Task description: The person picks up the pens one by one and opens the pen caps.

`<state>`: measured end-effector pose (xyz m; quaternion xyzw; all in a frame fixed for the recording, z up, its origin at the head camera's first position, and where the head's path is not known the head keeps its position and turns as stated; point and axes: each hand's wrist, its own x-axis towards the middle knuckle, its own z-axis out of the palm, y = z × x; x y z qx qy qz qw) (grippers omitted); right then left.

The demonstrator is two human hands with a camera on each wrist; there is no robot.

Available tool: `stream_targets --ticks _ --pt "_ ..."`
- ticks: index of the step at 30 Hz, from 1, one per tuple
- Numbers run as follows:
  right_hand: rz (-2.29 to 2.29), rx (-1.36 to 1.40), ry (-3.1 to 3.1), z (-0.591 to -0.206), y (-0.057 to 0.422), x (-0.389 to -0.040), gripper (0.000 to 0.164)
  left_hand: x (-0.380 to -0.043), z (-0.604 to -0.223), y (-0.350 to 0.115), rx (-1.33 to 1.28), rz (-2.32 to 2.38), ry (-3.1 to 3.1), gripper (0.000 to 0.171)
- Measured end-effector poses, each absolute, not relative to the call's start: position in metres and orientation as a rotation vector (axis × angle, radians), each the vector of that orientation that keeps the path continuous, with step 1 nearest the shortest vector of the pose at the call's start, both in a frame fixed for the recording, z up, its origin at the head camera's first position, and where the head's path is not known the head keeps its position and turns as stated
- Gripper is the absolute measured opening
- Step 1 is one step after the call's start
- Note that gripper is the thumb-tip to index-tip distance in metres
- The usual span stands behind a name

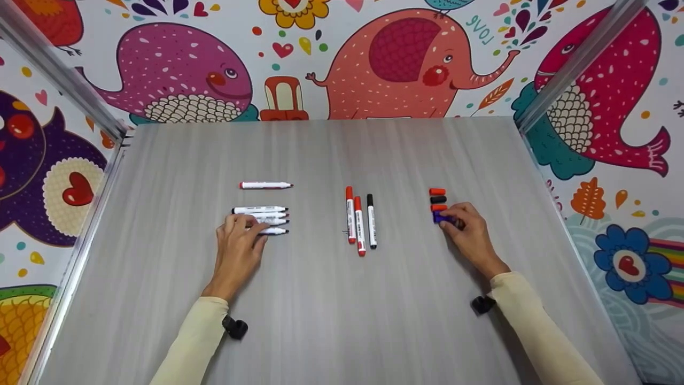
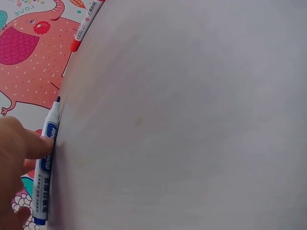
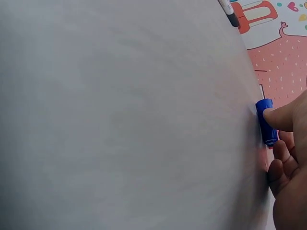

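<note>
In the head view my left hand (image 1: 239, 246) is at the near end of a row of uncapped white markers. It pinches the nearest one, a blue-labelled whiteboard marker (image 2: 45, 163), whose bare dark tip points away from the hand in the left wrist view. Beside it lie several more uncapped markers (image 1: 260, 209), partly under the fingers. On the right, my right hand (image 1: 473, 235) holds a blue marker cap (image 3: 266, 123) between thumb and fingers. That cap is at the near end of a column of caps, next to a red cap (image 1: 438, 207).
Farther back lie a black cap (image 1: 438, 199) and another red cap (image 1: 437, 191). Two red capped markers (image 1: 351, 219) and a black capped marker (image 1: 371, 222) lie mid-table. An uncapped red marker (image 1: 265, 185) lies apart behind the row. Patterned walls border the grey table (image 1: 342, 321).
</note>
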<state>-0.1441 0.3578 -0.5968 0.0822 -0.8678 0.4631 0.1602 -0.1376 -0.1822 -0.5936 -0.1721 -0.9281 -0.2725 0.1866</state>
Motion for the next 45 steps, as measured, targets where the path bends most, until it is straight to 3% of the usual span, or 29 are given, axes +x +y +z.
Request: stream_targets --ticks 14,34,45 --pt "1.308 0.206 -2.496 -0.595 0.36 -0.14 0.023 -0.126 -0.588 -0.174 -0.483 -0.797 -2.585 0.011" --pt "1.42 0.345 -2.42 -0.579 0.316 -0.147 0.022 -0.109 -0.577 -0.114 -0.677 -1.113 -2.52 0.023" --pt "1.429 0.481 -2.537 -0.575 0.292 -0.162 0.019 -0.105 -0.575 -0.084 -0.642 -1.25 -2.588 0.031"
